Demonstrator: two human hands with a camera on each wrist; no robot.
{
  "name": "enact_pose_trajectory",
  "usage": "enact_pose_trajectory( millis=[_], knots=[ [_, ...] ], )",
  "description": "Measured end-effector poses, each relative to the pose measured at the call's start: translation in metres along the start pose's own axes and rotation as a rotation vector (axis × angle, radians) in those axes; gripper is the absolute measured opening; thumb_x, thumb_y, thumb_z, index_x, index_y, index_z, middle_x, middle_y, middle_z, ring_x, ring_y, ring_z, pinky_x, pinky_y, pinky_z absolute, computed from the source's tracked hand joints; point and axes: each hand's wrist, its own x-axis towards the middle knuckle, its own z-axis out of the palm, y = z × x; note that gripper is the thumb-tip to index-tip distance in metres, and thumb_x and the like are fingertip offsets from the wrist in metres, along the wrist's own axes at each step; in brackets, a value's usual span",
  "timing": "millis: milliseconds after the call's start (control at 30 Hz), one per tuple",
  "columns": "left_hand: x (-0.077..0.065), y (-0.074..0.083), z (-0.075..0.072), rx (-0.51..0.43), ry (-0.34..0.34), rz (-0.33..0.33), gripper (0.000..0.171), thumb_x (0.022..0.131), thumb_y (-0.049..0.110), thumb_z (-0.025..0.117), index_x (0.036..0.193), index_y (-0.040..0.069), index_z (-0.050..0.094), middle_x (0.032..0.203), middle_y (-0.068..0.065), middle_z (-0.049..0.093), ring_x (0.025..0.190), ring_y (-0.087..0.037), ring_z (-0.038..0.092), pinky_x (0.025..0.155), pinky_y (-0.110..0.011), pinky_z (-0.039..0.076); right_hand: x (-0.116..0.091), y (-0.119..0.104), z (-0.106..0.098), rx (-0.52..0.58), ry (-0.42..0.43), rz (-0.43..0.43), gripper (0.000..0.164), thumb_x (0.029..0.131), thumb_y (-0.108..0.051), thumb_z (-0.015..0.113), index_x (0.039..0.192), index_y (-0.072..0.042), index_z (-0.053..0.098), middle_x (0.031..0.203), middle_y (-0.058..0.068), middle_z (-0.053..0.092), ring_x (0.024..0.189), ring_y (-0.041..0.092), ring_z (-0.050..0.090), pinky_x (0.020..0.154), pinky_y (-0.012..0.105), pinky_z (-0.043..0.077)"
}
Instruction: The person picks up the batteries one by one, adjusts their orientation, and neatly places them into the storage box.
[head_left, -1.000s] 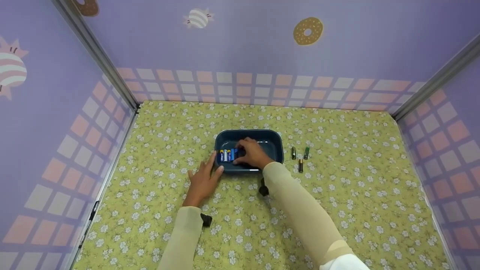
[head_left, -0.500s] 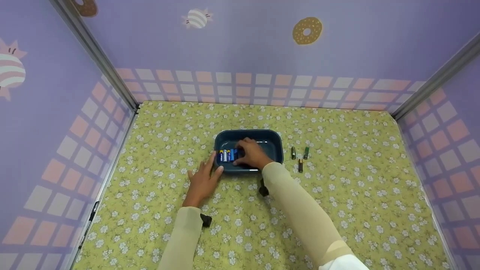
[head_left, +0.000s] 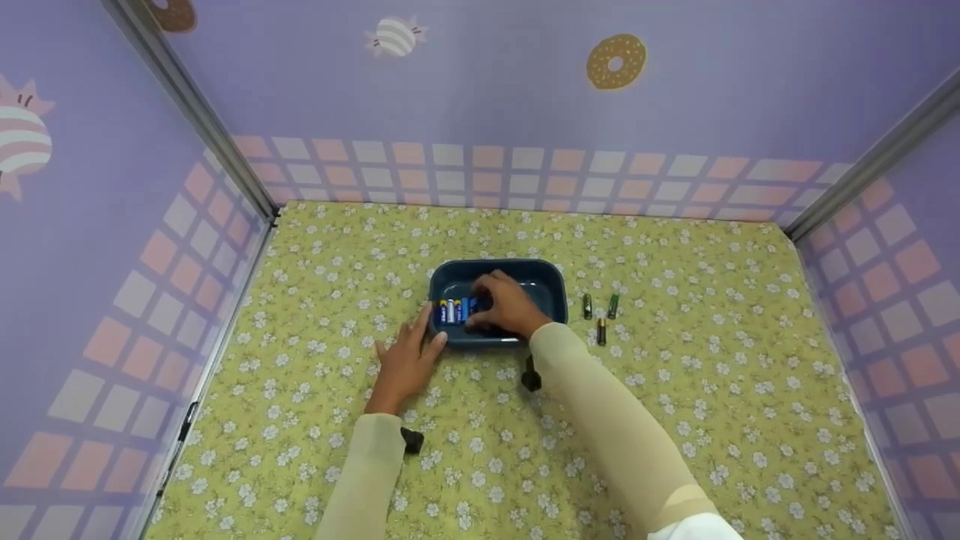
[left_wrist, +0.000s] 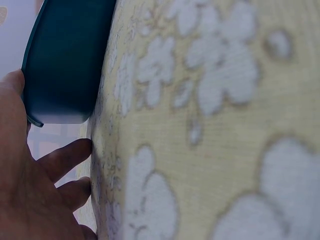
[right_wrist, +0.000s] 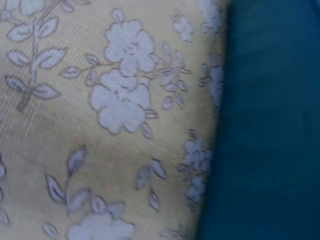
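A dark teal tray [head_left: 499, 265] stands mid-table, with several batteries [head_left: 450, 311] upright side by side along its left inside. My right hand [head_left: 510, 304] reaches into it from the front right. Its thumb and fingers are bent around the ends of a blue battery [head_left: 473, 305] at the row's right end, mostly hidden by the hand. Spread fingers of my left hand [head_left: 405, 367] touch the tray's left front corner; the left wrist view has its thumb at the rim and other fingers on the cloth. Only the tray's outer wall [right_wrist: 265, 125] and cloth fill the right wrist view.
Three loose batteries lie right of the tray: a dark green one [head_left: 587, 306], a bright green one [head_left: 613, 306] and a black one with a copper end [head_left: 601, 331]. Purple walls [head_left: 480, 90] enclose the flowered tablecloth [head_left: 712, 337] at the back and both sides.
My right hand shifts very slightly at the right end of the battery row, its wrist a touch further right. The left hand, tray and loose batteries stay in place.
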Motion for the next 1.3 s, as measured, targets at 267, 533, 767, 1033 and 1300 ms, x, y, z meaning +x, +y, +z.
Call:
enact_pose_trajectory(
  millis=[267, 533, 767, 1033, 1300],
  knots=[
    [0.001, 0.002, 0.0, 0.023, 0.0, -0.015, 0.073, 0.096, 0.081, 0.026, 0.16, 0.055, -0.001, 0.169, -0.007, 0.026, 0.156, -0.041, 0.021, 0.117, -0.075, -0.011, -0.01, -0.005, -0.036, 0.054, 0.09, -0.089, 0.066, 0.082, -0.04, 0.087, 0.134, -0.007, 0.062, 0.129, 0.014, 0.06, 0.116, 0.036, 0.062, 0.099, 0.047, 0.053],
    [0.001, 0.001, -0.001, 0.003, -0.001, -0.002, 0.072, 0.096, 0.082, 0.026, 0.158, 0.058, -0.003, 0.17, -0.007, 0.024, 0.157, -0.039, 0.019, 0.117, -0.074, -0.014, -0.036, 0.01, -0.084, 0.1, 0.207, -0.101, 0.064, 0.084, -0.044, 0.084, 0.134, -0.01, 0.063, 0.129, 0.015, 0.059, 0.116, 0.04, 0.061, 0.098, 0.052, 0.053],
    [0.0, 0.001, -0.001, 0.001, -0.004, 0.002, 0.072, 0.096, 0.081, 0.026, 0.157, 0.058, -0.004, 0.17, -0.006, 0.023, 0.157, -0.039, 0.019, 0.117, -0.074, -0.015, -0.068, 0.042, -0.119, 0.041, 0.327, -0.067, 0.061, 0.088, -0.048, 0.078, 0.138, -0.017, 0.059, 0.129, 0.015, 0.061, 0.11, 0.033, 0.062, 0.093, 0.052, 0.053],
    [-0.002, 0.002, -0.002, -0.015, 0.001, -0.006, 0.07, 0.097, 0.08, 0.027, 0.156, 0.061, -0.004, 0.17, -0.004, 0.023, 0.157, -0.038, 0.019, 0.117, -0.073, -0.016, -0.099, 0.082, -0.139, 0.011, 0.392, 0.038, 0.06, 0.091, -0.042, 0.078, 0.14, -0.014, 0.057, 0.126, 0.017, 0.06, 0.109, 0.035, 0.061, 0.092, 0.055, 0.051],
    [-0.001, 0.003, -0.001, -0.016, 0.002, -0.001, 0.071, 0.097, 0.081, 0.027, 0.157, 0.06, -0.003, 0.17, -0.006, 0.023, 0.157, -0.039, 0.018, 0.117, -0.073, -0.016, -0.121, 0.125, -0.136, 0.038, 0.35, 0.144, 0.062, 0.093, -0.04, 0.076, 0.144, -0.011, 0.054, 0.133, 0.02, 0.057, 0.12, 0.041, 0.055, 0.099, 0.06, 0.046]
  ],
)
